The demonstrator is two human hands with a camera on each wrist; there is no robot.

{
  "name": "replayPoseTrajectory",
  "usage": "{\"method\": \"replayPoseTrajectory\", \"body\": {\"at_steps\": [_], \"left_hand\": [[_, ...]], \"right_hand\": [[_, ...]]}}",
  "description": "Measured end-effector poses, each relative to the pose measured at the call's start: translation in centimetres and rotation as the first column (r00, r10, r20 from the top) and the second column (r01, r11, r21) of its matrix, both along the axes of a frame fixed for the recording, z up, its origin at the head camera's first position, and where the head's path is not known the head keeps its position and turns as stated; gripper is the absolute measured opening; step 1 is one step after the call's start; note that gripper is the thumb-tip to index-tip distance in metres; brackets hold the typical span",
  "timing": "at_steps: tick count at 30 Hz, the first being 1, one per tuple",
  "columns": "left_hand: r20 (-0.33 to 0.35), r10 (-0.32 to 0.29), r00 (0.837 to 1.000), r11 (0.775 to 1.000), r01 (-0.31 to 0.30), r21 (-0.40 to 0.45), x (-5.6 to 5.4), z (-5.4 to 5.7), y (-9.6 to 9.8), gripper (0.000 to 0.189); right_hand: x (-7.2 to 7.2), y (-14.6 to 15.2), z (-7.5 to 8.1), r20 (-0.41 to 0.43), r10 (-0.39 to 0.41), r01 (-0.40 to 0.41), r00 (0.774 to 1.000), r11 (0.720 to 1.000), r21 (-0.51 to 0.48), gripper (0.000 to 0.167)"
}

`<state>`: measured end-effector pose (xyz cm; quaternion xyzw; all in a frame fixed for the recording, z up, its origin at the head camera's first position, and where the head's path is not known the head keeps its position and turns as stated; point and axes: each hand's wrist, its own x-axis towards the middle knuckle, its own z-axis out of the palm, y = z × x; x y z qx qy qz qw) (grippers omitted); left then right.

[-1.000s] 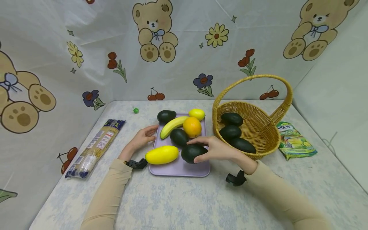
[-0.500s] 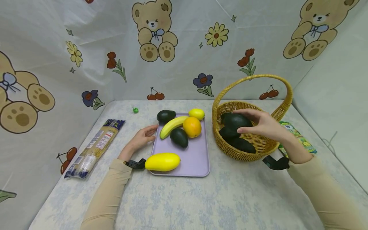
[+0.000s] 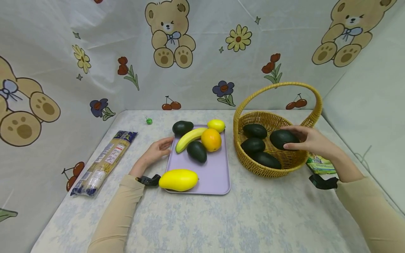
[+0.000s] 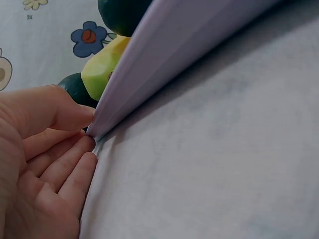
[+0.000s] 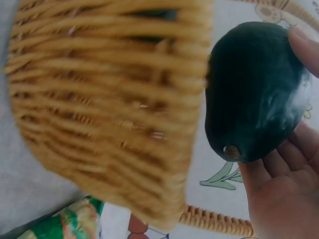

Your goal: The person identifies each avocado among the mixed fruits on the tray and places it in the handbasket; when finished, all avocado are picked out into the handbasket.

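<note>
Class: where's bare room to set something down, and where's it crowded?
Free: the near right of the tray, bordered by the yellow fruit, middle avocado and right rim; the tabletop before the tray; the narrow strip between pasta packet and left hand.
Crowded: the tray's far half, with banana, orange and lemon; the basket's left side, holding three avocados.

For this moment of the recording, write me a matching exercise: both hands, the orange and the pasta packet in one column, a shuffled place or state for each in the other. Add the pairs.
Column one
1. left hand
2. right hand
3. orange
4. pasta packet

Column two
A. holding a dark avocado
B. lying on the table, away from the tray
C. touching the tray's edge
D. on the tray, beside the banana

Pairs: 1-C, 2-A, 3-D, 4-B
</note>
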<state>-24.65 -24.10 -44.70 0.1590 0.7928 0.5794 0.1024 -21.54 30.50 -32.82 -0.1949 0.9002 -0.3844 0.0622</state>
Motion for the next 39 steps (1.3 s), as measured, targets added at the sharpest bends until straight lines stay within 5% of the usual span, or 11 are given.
{"method": "replayPoseTrajectory", "body": {"at_steps": [6, 13, 22, 39], "left_hand": [[-0.005, -0.001, 1.000, 1.000, 0.001, 0.008, 0.0, 0.0, 0.0, 0.056], [0.008, -0.013, 1.000, 1.000, 0.013, 0.014, 0.9, 1.6, 0.5, 0.056], [-0.001, 0.020, 1.000, 1.000, -0.020, -0.022, 0.1, 0.0, 0.0, 0.057], [-0.010, 0.021, 1.000, 1.000, -0.021, -0.017, 0.0, -0.1, 0.0, 0.057]], "right_hand": [[-0.1, 0.4, -0.5, -0.007, 0.063, -0.062, 0.998, 0.993, 0.102, 0.059], [-0.8, 0.6, -1.7, -0.036, 0.097, -0.087, 0.995, 0.973, 0.213, 0.059], [-1.4, 0.3, -2.4, 0.017, 0.140, -0.140, 0.990, 0.961, 0.240, 0.060], [-1.7, 0.3, -2.7, 0.026, 0.196, -0.196, 0.980, 0.947, 0.256, 0.060]]}}
